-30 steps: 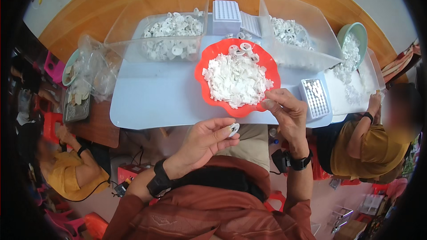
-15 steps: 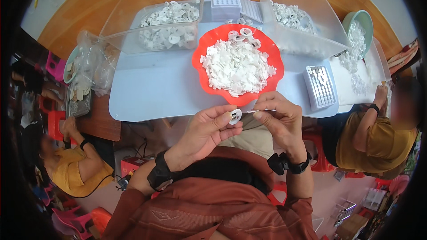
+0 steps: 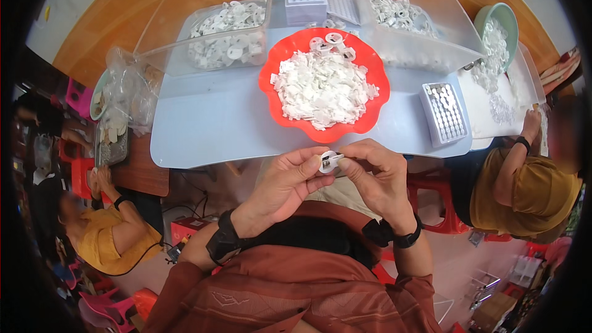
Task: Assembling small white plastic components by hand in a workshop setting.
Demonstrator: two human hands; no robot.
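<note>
Just below the near edge of the pale blue table (image 3: 216, 123), the left hand (image 3: 280, 185) pinches a small white round part (image 3: 327, 161) between thumb and fingertips. The right hand (image 3: 376, 176) meets it there, fingers closed on a thin strip touching the part. Behind them, on the table, sits a red bowl (image 3: 271, 86) heaped with white pieces, with 2 clear bins beyond.
</note>
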